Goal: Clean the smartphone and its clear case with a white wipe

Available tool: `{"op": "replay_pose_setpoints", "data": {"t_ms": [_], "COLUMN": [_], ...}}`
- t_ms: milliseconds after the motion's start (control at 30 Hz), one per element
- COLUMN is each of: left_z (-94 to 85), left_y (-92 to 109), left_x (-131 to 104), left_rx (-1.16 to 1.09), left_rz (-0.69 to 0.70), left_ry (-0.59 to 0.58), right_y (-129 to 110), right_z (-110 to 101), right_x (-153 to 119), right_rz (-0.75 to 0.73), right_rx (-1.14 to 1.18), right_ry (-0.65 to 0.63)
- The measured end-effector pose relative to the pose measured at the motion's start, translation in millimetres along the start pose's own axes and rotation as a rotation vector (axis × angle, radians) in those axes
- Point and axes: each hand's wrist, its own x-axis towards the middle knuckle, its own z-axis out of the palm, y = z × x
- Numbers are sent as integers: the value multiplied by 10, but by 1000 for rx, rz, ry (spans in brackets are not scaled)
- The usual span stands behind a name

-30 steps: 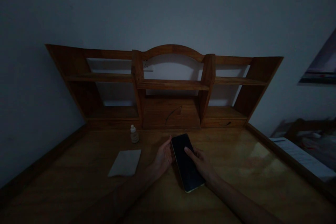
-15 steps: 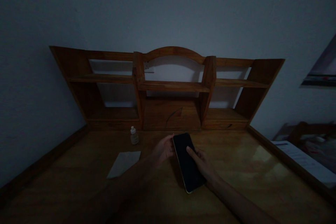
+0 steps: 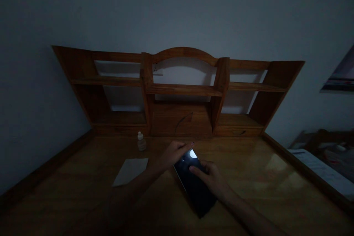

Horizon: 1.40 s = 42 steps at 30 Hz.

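Observation:
A dark smartphone [image 3: 195, 186] is tilted above the desk, with a bright glare near its top end. My right hand [image 3: 211, 179] grips its right side, thumb lying across the dark face. At the upper left corner, my left hand [image 3: 175, 155] closes over the phone's top edge, its fingers partly hidden behind it. On the desk to the left lies a flat white cloth or sheet of paper [image 3: 130, 171]. Behind that stands a small clear bottle [image 3: 141, 143] with a white cap.
A wooden shelf unit [image 3: 184, 89] stands along the back of the wooden desk [image 3: 249, 169], against the wall. Past the desk's raised right edge [image 3: 301, 166] lie printed papers [image 3: 322, 171]. A socket [image 3: 156, 69] shows through the shelf.
My left hand has moved up and over the phone's top end. The phone has tipped and shifted slightly down and left, and a bright glare now shows on it.

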Motion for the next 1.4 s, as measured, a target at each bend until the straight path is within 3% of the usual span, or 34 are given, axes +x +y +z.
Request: {"op": "replay_pose_setpoints", "data": {"t_ms": [167, 667, 900, 1067, 1400], "left_z": [61, 117, 98, 88, 86], "left_y": [-17, -108, -72, -68, -109], "left_x": [-23, -17, -53, -22, -16], "left_rx": [-9, -50, -157, -253, -334], "left_rz": [34, -134, -201, -232, -308], "left_ry": [71, 202, 206, 144, 110], "right_y": [-37, -20, -28, 9, 55], "right_z": [-24, -77, -73, -88, -69], "right_x": [-23, -6, 5, 10, 7], "right_rz": [4, -28, -79, -117, -67], "right_rx": [-38, -114, -184, -146, -108], "right_ry": [-12, -56, -52, -72, -73]}}
